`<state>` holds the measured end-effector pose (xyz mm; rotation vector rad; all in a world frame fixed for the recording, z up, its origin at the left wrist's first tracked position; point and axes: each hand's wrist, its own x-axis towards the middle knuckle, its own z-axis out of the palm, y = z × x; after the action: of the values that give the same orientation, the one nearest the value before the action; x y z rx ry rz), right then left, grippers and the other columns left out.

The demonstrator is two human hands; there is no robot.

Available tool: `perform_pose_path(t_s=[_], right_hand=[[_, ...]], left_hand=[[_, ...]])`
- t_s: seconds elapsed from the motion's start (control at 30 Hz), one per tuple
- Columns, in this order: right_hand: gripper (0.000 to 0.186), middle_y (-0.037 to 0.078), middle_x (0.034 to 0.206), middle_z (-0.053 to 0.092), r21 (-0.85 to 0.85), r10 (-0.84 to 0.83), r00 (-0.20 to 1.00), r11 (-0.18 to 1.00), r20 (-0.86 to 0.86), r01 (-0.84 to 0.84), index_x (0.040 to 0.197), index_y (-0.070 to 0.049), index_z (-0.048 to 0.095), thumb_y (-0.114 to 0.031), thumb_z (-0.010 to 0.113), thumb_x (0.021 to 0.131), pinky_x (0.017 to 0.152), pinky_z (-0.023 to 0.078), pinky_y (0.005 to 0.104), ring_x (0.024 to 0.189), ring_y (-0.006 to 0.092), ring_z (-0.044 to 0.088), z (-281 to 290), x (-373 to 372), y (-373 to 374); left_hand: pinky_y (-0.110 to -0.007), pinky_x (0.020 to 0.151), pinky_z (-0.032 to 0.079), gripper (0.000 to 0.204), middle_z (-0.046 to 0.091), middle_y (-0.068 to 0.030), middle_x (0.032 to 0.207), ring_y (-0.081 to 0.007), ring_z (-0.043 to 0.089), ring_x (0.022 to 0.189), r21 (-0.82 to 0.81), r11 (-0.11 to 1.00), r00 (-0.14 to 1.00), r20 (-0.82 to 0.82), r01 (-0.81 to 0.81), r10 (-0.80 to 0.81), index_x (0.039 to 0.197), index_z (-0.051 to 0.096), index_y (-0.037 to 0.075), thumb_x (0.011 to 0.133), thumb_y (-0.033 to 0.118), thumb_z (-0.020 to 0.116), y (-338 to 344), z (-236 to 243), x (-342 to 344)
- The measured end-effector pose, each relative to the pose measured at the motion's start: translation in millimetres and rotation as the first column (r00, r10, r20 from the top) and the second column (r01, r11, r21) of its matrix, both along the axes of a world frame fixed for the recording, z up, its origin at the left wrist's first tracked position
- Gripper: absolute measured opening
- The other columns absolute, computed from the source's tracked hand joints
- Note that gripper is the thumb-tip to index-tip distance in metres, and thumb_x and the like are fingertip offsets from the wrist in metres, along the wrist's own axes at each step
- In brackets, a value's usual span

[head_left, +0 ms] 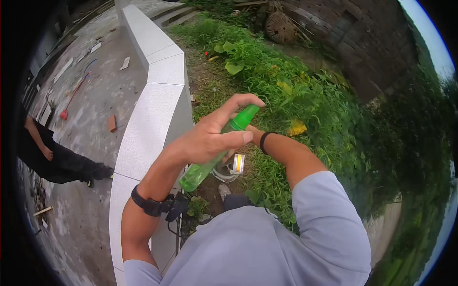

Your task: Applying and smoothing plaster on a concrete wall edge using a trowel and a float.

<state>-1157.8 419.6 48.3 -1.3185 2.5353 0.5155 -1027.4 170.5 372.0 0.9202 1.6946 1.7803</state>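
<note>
My left hand (217,131) grips a clear green spray bottle (198,174) with a green top, index finger over its top, bottle tilted. My right hand (253,134), with a dark band at the wrist, is behind the bottle and left hand; its fingers are mostly hidden, so what it holds is unclear. Just below the hands is a small silver item with a yellow middle (238,163), beside a pale looped cable or hose (224,177). A dark strapped device (171,205) sits at my left forearm.
A pale tiled low wall (131,133) runs along my left, weedy ground (281,95) along my right. Beyond the wall, a person in dark trousers (57,157) stands on concrete near a red-headed tool (64,114) and a brick (112,123). A stone building (329,43) is behind.
</note>
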Motion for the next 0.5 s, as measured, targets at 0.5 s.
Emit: perform_pose_path(t_s=[0.5], right_hand=[[0.021,0.003,0.113,0.065,0.136,0.326,0.892,0.945,-0.312,-0.298,0.107,-0.017,0.067,-0.025,0.063,0.087,0.096,0.044,0.0399,0.115,0.0224,0.058,26,-50,15]], left_hand=[[-0.025,0.053,0.048,0.054,0.05,-0.0014,0.085,-0.0081,0.053,0.06,-0.055,0.98,0.976,0.093,-0.191,0.195,0.143,0.035,0.017,0.094,0.017,0.058,-2,-52,-15]])
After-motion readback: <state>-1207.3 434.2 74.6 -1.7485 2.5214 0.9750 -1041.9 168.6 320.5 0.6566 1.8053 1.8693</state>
